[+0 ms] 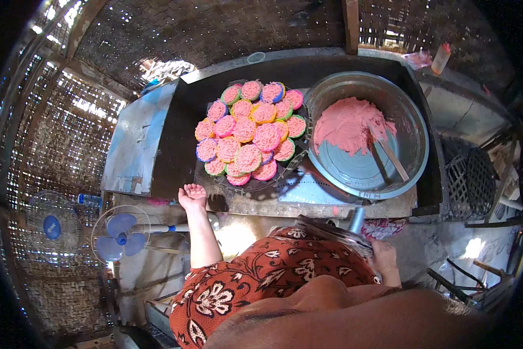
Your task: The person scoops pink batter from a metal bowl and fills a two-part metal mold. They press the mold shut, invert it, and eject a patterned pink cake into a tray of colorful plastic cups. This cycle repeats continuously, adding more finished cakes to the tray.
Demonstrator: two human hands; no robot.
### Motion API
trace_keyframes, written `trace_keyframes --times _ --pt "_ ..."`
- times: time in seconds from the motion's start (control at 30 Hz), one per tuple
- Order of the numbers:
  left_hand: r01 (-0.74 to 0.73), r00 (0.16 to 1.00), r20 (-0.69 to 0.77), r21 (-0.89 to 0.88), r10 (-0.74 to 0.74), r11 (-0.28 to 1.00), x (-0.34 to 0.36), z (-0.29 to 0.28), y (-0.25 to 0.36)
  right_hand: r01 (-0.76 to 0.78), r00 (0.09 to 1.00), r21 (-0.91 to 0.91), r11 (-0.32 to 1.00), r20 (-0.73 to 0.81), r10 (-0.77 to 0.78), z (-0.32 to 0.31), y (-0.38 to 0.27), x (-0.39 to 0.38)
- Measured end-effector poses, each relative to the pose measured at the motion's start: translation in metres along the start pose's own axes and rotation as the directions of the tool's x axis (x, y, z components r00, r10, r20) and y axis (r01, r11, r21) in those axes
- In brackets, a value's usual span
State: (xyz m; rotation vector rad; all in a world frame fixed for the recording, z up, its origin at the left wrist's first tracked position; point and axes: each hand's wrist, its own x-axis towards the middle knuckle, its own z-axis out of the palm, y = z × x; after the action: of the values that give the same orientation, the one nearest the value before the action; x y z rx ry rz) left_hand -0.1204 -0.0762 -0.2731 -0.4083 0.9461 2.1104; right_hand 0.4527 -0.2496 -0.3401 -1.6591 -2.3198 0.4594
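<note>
My left hand [192, 196] is at the front edge of the work surface, palm up, its fingers loosely curled and apart with nothing in them. Just beyond it, pink nests of squiggly strands [248, 157] are heaped on small colourful round holders, all on a dark round tray [284, 170]. Low at the right, my right hand [383, 256] is closed by the end of a dark, shiny flat object [337, 232]; what its fingers grip is partly hidden. A light blue tube [357, 220] stands up next to that object.
A large grey-blue basin [414, 174] at the right holds pink dough [350, 125] with a spatula [392, 157] resting in it. Two fans [121, 238] stand at the left. A bottle [440, 59] is on the back ledge. A dark open-weave basket [474, 174] is far right.
</note>
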Motion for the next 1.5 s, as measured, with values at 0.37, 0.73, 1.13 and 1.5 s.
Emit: trace_keyframes --times 0.37,0.73,1.13,1.5 --pt "0.188 0.979 0.072 0.033 -0.190 0.982 0.023 -0.020 0.025 0.087 0.993 -0.171 0.981 0.087 -0.073 0.038 -0.060 0.131" --pt "0.359 0.890 0.215 0.210 -0.401 0.910 0.049 -0.027 0.020 -0.018 0.951 -0.249 0.968 -0.303 -0.061 0.043 -0.075 0.191" --pt "0.316 0.523 0.554 0.579 -0.647 0.752 0.041 0.094 -0.087 0.259 0.634 0.952 0.163 -0.295 0.715 -0.007 -0.072 0.287" --pt "0.398 0.479 0.567 0.540 -0.670 0.741 0.029 0.102 -0.097 0.175 0.798 0.898 -0.403 0.110 0.593 -0.011 -0.082 0.336"
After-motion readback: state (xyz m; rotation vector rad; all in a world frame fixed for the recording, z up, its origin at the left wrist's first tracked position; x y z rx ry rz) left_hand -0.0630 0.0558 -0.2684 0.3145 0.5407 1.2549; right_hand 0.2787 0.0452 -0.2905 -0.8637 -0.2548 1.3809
